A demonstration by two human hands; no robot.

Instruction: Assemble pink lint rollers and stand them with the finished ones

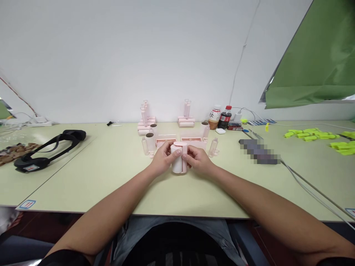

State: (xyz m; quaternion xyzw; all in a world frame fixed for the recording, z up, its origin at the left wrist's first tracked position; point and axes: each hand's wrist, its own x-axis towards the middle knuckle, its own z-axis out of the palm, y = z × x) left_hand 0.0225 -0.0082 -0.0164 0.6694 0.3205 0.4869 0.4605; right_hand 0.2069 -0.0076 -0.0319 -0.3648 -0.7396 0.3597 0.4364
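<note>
A pale pink and white cylinder-shaped holder [177,162] stands upright near the middle of the table, with a vertical seam facing me. My left hand [163,159] is closed round its left side, thumb on the front. From the right, my right hand [198,159] grips the pink part, its thumb near the seam. Just behind are two flat pink boxes, a left one [165,143] and a right one [191,140]. A paper-like roll [150,140] stands left of them, and a clear pinkish tube [213,147] stands to the right.
Pink assembled pieces [186,122] stand by the wall. Two bottles, one brown-filled [214,117] and one dark [225,117], are at the back right. A black headset [50,151] lies left; a blurred dark object [260,151], cables and yellow bundles [312,134] lie right.
</note>
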